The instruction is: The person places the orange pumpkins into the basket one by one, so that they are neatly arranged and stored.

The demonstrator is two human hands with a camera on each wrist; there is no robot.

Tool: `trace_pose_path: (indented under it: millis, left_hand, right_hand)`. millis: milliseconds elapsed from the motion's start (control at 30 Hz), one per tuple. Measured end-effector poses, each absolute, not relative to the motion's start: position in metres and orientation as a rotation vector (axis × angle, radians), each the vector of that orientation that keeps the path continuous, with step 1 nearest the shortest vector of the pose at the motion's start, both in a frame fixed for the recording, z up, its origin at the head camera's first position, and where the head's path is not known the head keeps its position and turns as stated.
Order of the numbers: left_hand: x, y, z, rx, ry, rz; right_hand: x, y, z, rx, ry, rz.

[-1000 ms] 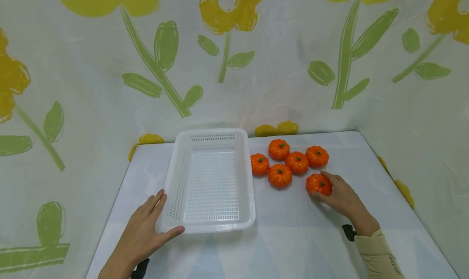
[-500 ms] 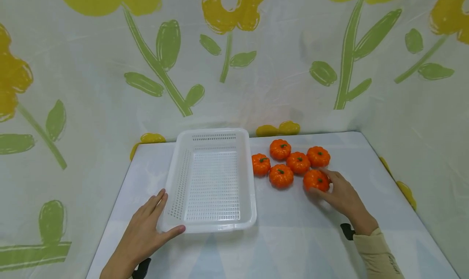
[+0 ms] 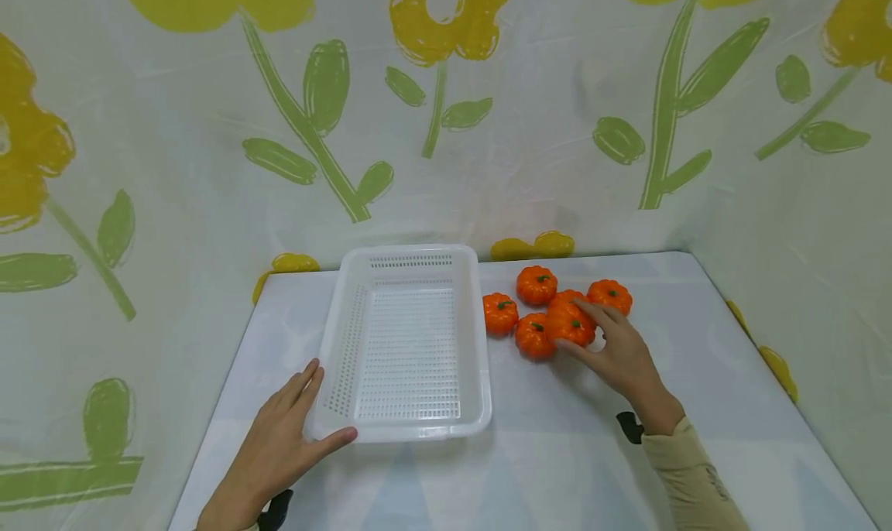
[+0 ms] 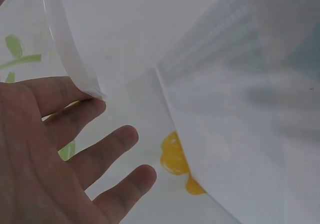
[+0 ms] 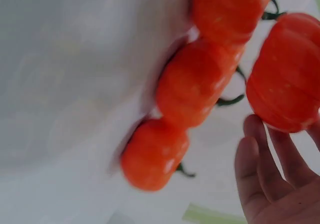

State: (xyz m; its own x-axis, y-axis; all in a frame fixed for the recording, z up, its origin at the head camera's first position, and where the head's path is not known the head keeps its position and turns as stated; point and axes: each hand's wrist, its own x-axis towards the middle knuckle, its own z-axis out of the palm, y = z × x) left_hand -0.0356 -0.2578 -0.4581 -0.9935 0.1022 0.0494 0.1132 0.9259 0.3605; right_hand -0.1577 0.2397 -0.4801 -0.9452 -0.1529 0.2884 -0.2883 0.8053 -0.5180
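The orange pumpkin (image 3: pixel 570 327) is raised off the table (image 3: pixel 557 453), grasped between the thumb and fingers of the right hand (image 3: pixel 616 355) at its four o'clock. Five other pumpkins (image 3: pixel 536 286) lie from its eight round to two o'clock. At nine o'clock stands the white basket (image 3: pixel 400 433); the left hand (image 3: pixel 280 430), fingers straight, touches its eight o'clock edge.
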Motion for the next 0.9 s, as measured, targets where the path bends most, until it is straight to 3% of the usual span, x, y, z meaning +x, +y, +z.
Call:
trace_pose_path:
  millis: [533,900]
  left_hand:
    - [-0.036,-0.255,-0.457,-0.131,-3.086,-0.59]
    - [-0.035,-0.257,-0.455,-0.162,-3.069,-0.599]
  right_hand:
    - [-0.163,0.165,-0.452,0.484,-2.465,1.139]
    - [-0.165,0.086,-0.431,0.679,-2.532,1.163]
